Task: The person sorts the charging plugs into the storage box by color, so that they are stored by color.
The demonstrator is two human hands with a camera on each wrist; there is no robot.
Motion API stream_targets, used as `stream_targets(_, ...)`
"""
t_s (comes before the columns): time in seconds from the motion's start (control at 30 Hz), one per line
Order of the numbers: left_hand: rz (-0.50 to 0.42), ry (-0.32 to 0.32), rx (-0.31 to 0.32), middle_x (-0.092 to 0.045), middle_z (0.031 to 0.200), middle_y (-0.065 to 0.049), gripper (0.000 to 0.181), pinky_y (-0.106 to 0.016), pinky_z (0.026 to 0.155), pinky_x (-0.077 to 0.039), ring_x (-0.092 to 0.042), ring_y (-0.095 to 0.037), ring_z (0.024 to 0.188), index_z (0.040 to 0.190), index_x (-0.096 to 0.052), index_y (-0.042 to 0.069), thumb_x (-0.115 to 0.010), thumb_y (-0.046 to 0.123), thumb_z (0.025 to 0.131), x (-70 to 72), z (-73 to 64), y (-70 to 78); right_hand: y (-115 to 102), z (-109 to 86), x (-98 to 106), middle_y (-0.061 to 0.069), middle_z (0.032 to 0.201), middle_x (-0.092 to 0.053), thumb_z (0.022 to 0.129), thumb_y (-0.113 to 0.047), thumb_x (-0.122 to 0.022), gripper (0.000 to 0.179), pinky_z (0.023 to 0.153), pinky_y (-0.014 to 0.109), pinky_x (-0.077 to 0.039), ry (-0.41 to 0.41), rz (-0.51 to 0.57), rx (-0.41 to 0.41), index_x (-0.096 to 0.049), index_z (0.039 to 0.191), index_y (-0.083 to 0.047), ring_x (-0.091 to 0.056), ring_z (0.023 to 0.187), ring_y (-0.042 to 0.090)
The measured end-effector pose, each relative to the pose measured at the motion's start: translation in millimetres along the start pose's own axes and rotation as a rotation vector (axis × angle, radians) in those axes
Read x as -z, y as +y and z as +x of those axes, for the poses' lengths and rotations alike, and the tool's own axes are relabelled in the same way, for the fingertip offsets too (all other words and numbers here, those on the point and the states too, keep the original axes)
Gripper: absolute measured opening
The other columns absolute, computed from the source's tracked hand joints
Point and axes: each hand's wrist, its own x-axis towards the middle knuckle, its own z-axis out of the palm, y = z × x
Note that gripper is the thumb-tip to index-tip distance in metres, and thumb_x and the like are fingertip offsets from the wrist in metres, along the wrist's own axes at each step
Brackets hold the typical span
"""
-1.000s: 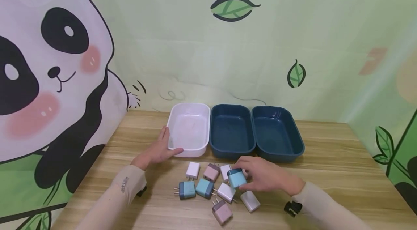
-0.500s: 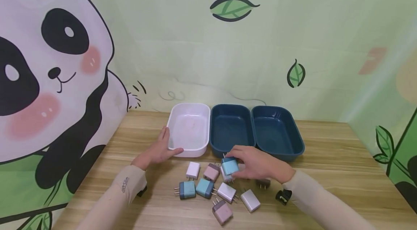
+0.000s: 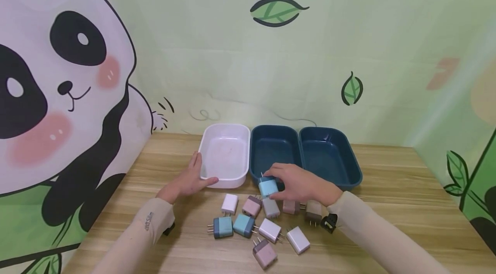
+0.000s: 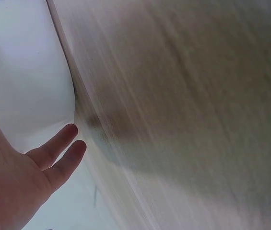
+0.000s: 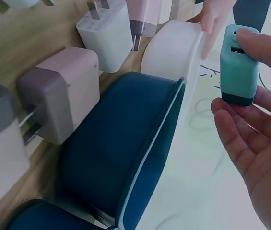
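My right hand (image 3: 300, 182) pinches a teal USB wall charger (image 3: 268, 188) with a dark blue prong end, just over the front rim of the middle blue bin (image 3: 275, 149). In the right wrist view, the thumb presses the port face of this charger (image 5: 241, 72) and the fingers support its dark end. My left hand (image 3: 187, 182) rests against the near left corner of the white bin (image 3: 228, 182), thumb at the front wall and fingers along the side. In the left wrist view, the fingers extend loosely beside the white bin (image 4: 29, 76).
Another blue bin (image 3: 329, 157) stands at the right of the row. Several chargers lie on the wooden table in front: teal ones (image 3: 244, 224), white ones (image 3: 298, 240), pink ones (image 3: 264, 254) and a beige-brown one (image 3: 313, 211). A printed cloth backdrop (image 3: 232, 50) rises behind the bins.
My right hand has carried the teal charger up and left from among the others to the middle blue bin's front edge, uncovering chargers beneath. The left hand stays put.
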Motion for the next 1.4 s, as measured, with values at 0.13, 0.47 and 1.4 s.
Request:
stream_targets(0.13, -0.011, -0.004, 0.004, 0.014, 0.153, -0.025, 0.119, -0.055, 0.106, -0.023, -0.016, -0.047, 0.136, 0.147, 0.009, -0.003, -0.057, 0.068, 0.080, 0.5, -0.8, 0.4, -0.4, 5.1, 1.4, -0.001, 0.114, -0.057, 0.082, -0.035, -0.073, 0.051, 0.084, 0.027, -0.049, 0.004, 0.005, -0.007, -0.059, 0.125, -0.012, -0.053, 0.096, 0.010)
stream_targets(0.47, -0.021, -0.003, 0.008, 0.014, 0.153, -0.024, 0.120, -0.055, 0.106, -0.022, -0.015, -0.047, 0.136, 0.148, 0.010, -0.002, -0.056, 0.070, 0.079, 1.6, -0.7, 0.5, -3.4, 19.3, 5.3, -0.001, 0.115, -0.057, 0.084, -0.037, -0.071, 0.051, 0.085, 0.027, -0.048, 0.000, 0.003, -0.021, -0.058, 0.126, -0.013, -0.053, 0.097, 0.012)
stream_targets(1.4, -0.027, -0.012, 0.018, 0.017, 0.153, -0.021, 0.116, -0.054, 0.106, -0.023, -0.015, -0.044, 0.137, 0.148, 0.011, -0.001, -0.058, 0.066, 0.081, 1.4, -0.1, 1.2, 8.0, 63.4, 1.4, 0.000, 0.108, -0.060, 0.081, -0.037, -0.074, 0.050, 0.080, 0.026, -0.048, 0.039, 0.035, -0.024, -0.062, 0.121, -0.010, -0.053, 0.091, 0.012)
